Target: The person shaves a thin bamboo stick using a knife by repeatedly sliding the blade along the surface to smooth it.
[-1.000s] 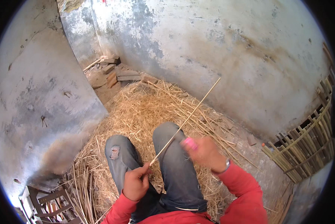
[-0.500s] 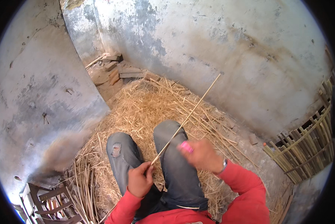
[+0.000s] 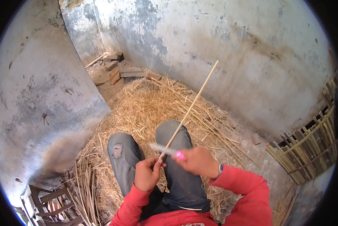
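Observation:
Between the thumb and fingers of my left hand (image 3: 148, 175) is the lower end of a long thin wooden stick (image 3: 193, 103), which slants up and away to the right over my right knee. My right hand (image 3: 201, 162) is closed around the pink handle of a knife (image 3: 164, 149). Its pale blade, somewhat blurred, points left and lies across the stick just above my left fingers. Whether the edge bites into the wood I cannot tell. Below are my knees in grey trousers (image 3: 172, 139), one with a torn patch.
Straw-like shavings (image 3: 146, 101) cover the floor ahead. Loose sticks lie on the right (image 3: 221, 139) and in a bundle at left (image 3: 86, 192). Bricks (image 3: 131, 71) sit in the far corner by worn walls (image 3: 221, 41). A slatted wooden fence (image 3: 308, 150) stands right, a dark frame (image 3: 56, 203) lower left.
My right hand has swung left and down, bringing the knife blade across the stick. My left hand has risen slightly to the right, and the stick now stands steeper.

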The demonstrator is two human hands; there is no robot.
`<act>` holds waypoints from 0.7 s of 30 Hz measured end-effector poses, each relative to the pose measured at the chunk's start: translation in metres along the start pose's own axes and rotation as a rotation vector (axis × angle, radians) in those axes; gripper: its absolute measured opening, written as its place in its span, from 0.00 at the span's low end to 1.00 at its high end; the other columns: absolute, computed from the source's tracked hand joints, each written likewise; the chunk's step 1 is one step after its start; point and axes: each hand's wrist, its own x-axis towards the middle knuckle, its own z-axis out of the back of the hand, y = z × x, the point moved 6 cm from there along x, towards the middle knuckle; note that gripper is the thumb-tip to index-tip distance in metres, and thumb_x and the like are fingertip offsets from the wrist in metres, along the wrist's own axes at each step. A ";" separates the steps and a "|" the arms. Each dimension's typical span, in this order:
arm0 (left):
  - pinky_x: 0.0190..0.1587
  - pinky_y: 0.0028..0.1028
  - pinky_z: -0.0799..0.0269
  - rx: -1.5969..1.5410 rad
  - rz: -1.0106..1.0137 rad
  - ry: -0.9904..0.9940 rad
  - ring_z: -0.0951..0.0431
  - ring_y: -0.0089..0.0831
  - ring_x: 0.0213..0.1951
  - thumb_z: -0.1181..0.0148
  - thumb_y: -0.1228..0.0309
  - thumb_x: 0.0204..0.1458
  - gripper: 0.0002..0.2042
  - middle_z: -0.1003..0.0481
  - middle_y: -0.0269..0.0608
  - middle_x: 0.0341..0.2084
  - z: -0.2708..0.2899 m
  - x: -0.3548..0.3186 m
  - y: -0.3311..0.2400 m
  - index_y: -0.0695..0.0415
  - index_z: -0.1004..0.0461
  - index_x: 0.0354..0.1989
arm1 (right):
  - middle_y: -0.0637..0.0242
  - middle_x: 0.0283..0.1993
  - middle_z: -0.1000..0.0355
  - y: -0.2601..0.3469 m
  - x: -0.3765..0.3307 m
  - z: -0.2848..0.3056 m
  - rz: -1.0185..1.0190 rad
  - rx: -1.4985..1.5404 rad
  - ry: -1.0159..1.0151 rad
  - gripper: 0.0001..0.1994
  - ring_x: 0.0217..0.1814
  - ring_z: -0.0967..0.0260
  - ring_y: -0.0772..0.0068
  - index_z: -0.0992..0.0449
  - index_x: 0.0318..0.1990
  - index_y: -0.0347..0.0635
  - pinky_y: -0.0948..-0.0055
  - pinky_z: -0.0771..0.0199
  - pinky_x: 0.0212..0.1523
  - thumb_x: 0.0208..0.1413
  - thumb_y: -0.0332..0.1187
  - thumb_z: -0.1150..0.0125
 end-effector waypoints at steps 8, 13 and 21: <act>0.23 0.18 0.43 -0.354 0.343 0.175 0.37 0.10 0.20 0.43 0.73 0.68 0.10 0.17 0.37 0.28 -0.003 0.005 0.019 0.69 0.19 0.43 | 0.49 0.18 0.27 0.008 0.000 0.006 0.049 -0.010 0.039 0.24 0.20 0.25 0.44 0.18 0.29 0.43 0.48 0.26 0.22 0.67 0.54 0.43; 0.23 0.17 0.43 -0.367 0.296 0.154 0.37 0.10 0.20 0.43 0.73 0.68 0.10 0.17 0.38 0.29 -0.006 0.007 0.015 0.69 0.19 0.45 | 0.56 0.20 0.25 -0.024 0.022 0.041 -0.205 0.227 -0.226 0.18 0.21 0.25 0.49 0.18 0.31 0.42 0.54 0.29 0.23 0.64 0.48 0.36; 0.31 0.25 0.25 0.012 0.035 -0.024 0.17 0.22 0.27 0.41 0.77 0.63 0.07 0.16 0.44 0.25 -0.013 0.010 -0.011 0.68 0.18 0.40 | 0.65 0.21 0.27 0.006 0.033 0.027 -0.088 0.534 -0.259 0.10 0.23 0.28 0.69 0.20 0.31 0.38 0.70 0.30 0.27 0.52 0.32 0.24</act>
